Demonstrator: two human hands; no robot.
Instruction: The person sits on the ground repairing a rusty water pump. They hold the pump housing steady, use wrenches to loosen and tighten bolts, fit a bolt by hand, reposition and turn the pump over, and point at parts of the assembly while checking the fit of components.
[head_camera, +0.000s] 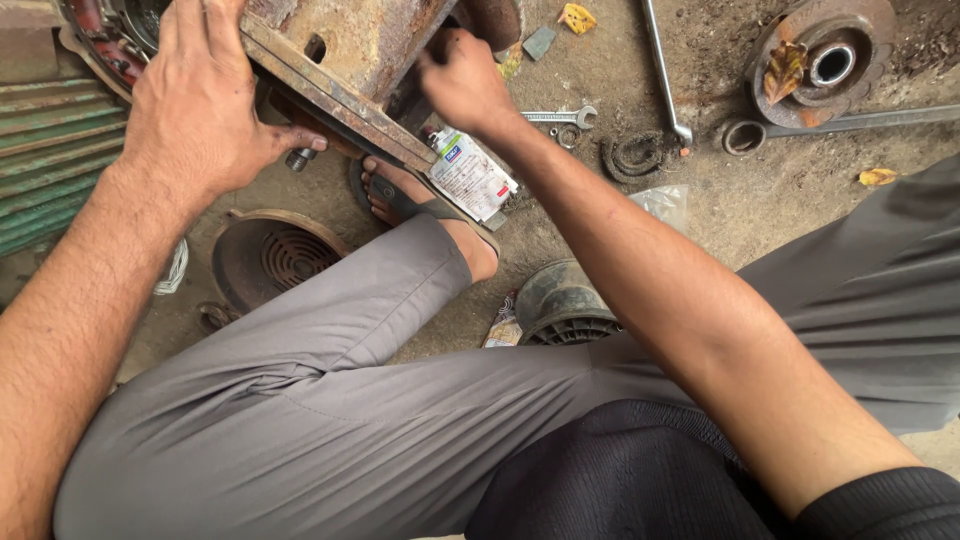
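My left hand (200, 100) lies flat on a rusty metal machine housing (350, 40) at the top, its thumb beside a small bolt (300, 158) under the housing's flange. My right hand (462, 82) reaches in under the right side of the housing, fingers curled against the metal; whether it holds anything is hidden. Just below it, a white squeeze tube with a dark cap (465, 172) lies against the flange. My sandalled foot (420, 205) rests on the dirt under the housing.
A green ribbed motor body (45, 150) is at the left. On the ground lie a round vented cover (275, 258), a dark fan cover (560, 300), a spanner (560, 117), a long metal bar (662, 65), a rusty pulley disc (825, 55) and a ring (742, 137).
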